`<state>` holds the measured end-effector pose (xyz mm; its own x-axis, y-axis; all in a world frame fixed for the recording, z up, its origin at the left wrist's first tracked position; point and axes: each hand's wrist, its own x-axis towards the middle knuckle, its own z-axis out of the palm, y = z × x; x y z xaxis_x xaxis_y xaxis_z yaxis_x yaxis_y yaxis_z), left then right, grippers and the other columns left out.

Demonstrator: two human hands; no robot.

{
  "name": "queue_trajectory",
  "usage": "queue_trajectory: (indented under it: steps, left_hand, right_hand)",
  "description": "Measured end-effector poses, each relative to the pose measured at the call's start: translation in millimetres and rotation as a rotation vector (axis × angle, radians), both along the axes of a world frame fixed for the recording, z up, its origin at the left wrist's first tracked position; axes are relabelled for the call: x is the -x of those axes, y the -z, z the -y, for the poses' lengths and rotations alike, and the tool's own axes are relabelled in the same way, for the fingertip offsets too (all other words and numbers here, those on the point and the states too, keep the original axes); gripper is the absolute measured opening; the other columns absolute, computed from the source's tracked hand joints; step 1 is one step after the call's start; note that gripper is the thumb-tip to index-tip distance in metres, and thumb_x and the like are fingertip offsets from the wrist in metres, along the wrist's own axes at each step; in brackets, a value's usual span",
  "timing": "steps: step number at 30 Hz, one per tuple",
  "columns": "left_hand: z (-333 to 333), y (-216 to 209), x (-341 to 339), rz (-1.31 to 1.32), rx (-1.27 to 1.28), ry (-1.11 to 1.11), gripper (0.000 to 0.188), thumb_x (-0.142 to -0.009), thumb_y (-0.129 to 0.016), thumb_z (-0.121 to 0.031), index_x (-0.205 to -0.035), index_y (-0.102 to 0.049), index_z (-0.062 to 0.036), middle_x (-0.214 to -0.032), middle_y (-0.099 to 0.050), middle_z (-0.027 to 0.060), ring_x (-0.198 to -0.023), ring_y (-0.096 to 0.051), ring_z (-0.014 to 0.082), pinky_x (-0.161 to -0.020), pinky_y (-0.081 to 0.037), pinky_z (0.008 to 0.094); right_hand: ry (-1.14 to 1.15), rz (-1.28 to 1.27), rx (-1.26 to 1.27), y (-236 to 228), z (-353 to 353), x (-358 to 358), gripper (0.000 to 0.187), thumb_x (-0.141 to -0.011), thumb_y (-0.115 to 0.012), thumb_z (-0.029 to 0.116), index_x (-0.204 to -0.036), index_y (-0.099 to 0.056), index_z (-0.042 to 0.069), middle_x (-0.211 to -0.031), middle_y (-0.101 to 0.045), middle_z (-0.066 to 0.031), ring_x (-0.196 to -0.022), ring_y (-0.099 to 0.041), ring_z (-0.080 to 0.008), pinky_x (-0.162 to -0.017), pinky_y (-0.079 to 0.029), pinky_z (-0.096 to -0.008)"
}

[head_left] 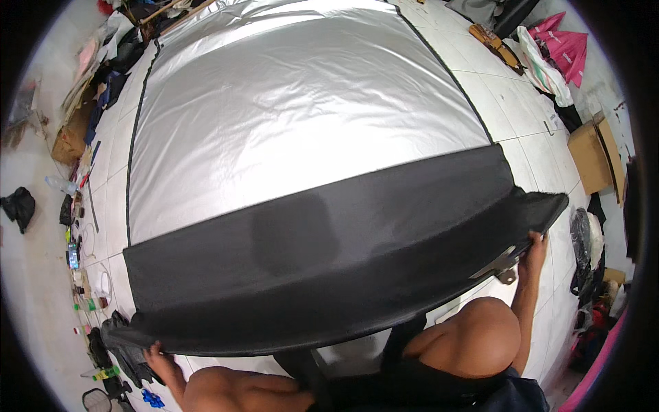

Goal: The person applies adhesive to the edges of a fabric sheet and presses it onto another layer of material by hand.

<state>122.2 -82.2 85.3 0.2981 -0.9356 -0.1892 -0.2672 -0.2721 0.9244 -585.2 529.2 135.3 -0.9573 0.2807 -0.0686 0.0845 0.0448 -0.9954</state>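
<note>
A long black panel (288, 295) with a crease along its length lies across in front of my knees, its near edge curved. Its far edge meets a large silver sheet (302, 117) with black edging, spread over the floor. At the near left corner, my left hand (162, 364) holds the panel's edge, fingers partly hidden. Farther up on the right, my right hand (533, 255) grips the near edge with fingertips over it. Beside that hand, a metal bracket (506, 275) sticks out from under the panel.
White floor tiles (528, 147) surround the sheet. Along the left wall lie a plastic bottle (62, 184), a phone (73, 255) and small clutter. A cardboard box (594, 154), a pink bag (564, 55) and dark bags line the right wall. My bare knees (480, 336) are close to the panel.
</note>
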Motion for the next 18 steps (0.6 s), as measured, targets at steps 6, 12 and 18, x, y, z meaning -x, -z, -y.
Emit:
queue_trajectory:
  steps: [6, 12, 18]
  left_hand:
    - [97.5, -64.7, 98.5, 0.019, 0.024, 0.119, 0.058, -0.084, -0.061, -0.015, -0.138, -0.044, -0.0051, -0.113, -0.058, 0.0111, -0.095, -0.057, 0.0234, -0.076, -0.05, 0.0393]
    - [200.2, -3.5, 252.7, -0.251, 0.073, 0.277, 0.079, -0.093, -0.065, -0.036, -0.153, -0.022, -0.005, -0.126, -0.052, 0.0188, -0.11, -0.057, 0.0346, -0.087, -0.049, 0.0441]
    - [-27.2, 83.6, 232.9, 0.985, 0.584, 1.055, 0.063, -0.09, -0.065, -0.035, -0.142, -0.047, -0.0025, -0.147, -0.042, 0.0263, -0.142, -0.03, 0.043, -0.117, -0.016, 0.0582]
  right_hand:
    - [-0.03, -0.05, -0.104, -33.5, 69.0, 82.5, 0.085, -0.084, -0.062, 0.021, -0.154, -0.018, 0.006, -0.113, -0.056, -0.0139, -0.083, -0.055, -0.0197, -0.064, -0.048, -0.0339]
    - [-0.473, -0.069, -0.229, 36.8, 215.4, 159.7, 0.077, -0.097, -0.06, 0.035, -0.149, -0.009, 0.01, -0.129, -0.055, -0.0191, -0.106, -0.063, -0.0292, -0.085, -0.053, -0.0431]
    - [-0.973, -0.64, -1.145, 98.7, 202.5, -36.0, 0.042, -0.087, -0.067, 0.036, -0.118, -0.064, 0.008, -0.118, -0.063, -0.0126, -0.115, -0.055, -0.0309, -0.1, -0.036, -0.0472]
